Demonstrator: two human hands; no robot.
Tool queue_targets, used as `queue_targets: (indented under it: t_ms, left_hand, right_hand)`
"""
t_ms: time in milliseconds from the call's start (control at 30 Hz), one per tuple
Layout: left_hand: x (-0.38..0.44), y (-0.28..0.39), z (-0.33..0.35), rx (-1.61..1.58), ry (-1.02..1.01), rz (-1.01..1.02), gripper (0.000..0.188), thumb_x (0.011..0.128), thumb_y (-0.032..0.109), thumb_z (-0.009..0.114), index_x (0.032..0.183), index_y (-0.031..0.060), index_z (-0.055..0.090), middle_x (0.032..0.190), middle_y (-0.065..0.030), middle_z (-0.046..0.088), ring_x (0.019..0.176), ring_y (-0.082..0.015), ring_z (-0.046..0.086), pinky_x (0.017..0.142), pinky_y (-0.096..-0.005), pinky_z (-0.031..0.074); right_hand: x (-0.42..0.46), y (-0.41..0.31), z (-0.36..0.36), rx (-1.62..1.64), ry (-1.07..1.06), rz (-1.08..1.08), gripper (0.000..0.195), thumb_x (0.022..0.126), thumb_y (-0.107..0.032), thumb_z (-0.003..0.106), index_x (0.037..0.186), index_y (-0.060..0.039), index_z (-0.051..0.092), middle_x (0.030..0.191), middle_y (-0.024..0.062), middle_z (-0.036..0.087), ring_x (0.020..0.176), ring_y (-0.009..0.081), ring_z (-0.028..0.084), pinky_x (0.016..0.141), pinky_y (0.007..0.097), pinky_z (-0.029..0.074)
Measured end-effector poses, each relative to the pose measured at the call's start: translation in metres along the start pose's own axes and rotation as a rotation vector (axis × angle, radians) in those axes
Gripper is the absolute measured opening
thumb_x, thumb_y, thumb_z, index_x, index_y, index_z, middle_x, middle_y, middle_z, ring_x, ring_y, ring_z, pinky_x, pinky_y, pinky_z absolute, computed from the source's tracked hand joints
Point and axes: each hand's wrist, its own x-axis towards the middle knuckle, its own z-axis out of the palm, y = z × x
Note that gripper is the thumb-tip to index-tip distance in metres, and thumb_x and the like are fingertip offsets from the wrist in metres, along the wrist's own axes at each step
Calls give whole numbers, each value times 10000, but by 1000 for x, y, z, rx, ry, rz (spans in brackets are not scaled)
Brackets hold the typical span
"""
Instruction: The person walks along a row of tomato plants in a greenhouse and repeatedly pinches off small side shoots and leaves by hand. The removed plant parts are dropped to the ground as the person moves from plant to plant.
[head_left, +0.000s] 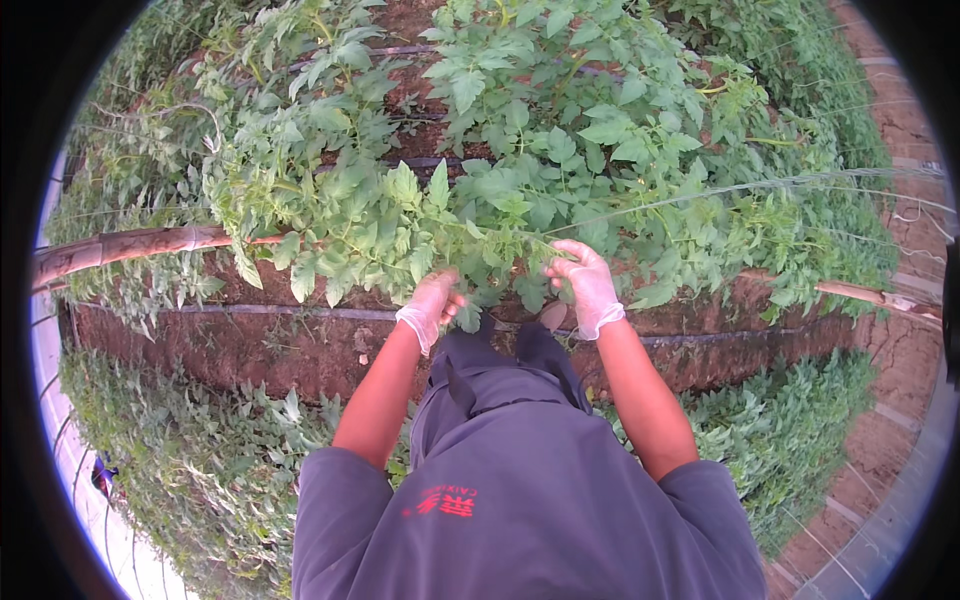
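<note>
Both my hands wear thin clear gloves, low in front of leafy tomato plants (405, 232). My right hand (586, 286) pinches the end of a leafy tomato shoot (517, 238) between thumb and fingers. Twisted twine (697, 196) slants down from the right and meets the foliage just above those fingertips. Over on the other side, my left hand (433, 304) is slightly blurred, its fingers curled under the leaves. A drooping tomato leaf (469, 316) hangs right beside it. Whether the left fingers grip anything is hidden.
A bamboo pole (150, 241) enters the plants from the left, and another pole (862, 291) emerges at right. Black drip hose (255, 309) runs along the brown soil (300, 349) by my feet. Another plant row (202, 465) grows behind me. A bare dirt path (892, 360) lies right.
</note>
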Motion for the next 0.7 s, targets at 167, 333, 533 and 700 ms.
queue_targets:
  t_ms: [167,333,533,700]
  left_hand:
    - [72,-5,7,63,241,171,757,877,480,704,1412,-2,470,681,-21,539,517,-101,428,449,-256,335]
    - [91,37,55,12,95,-9,835,769,505,797,1363,-24,543,737,-28,564,556,-128,430,502,-280,362]
    - [109,23,37,226,-74,45,342,835,413,738,1036,137,723,1022,-13,654,912,-140,545,758,-313,449]
    - [88,24,42,164,-7,153,254,933,353,624,1138,210,667,1080,15,657,1014,-154,577,766,-342,462]
  right_hand:
    - [-2,-2,-2,-38,3,-15,322,913,17,607,1234,-14,597,1020,73,685,844,139,669,710,252,510]
    - [-7,-3,-2,-51,38,12,314,912,22,608,1223,-13,598,1014,76,690,841,134,670,703,250,506]
    - [-6,-3,0,-35,50,20,299,915,25,606,1211,-15,599,1012,75,692,827,132,673,691,252,501]
    - [-4,-1,1,-32,43,28,305,919,14,610,1222,-18,599,1012,71,696,827,121,671,699,243,497]
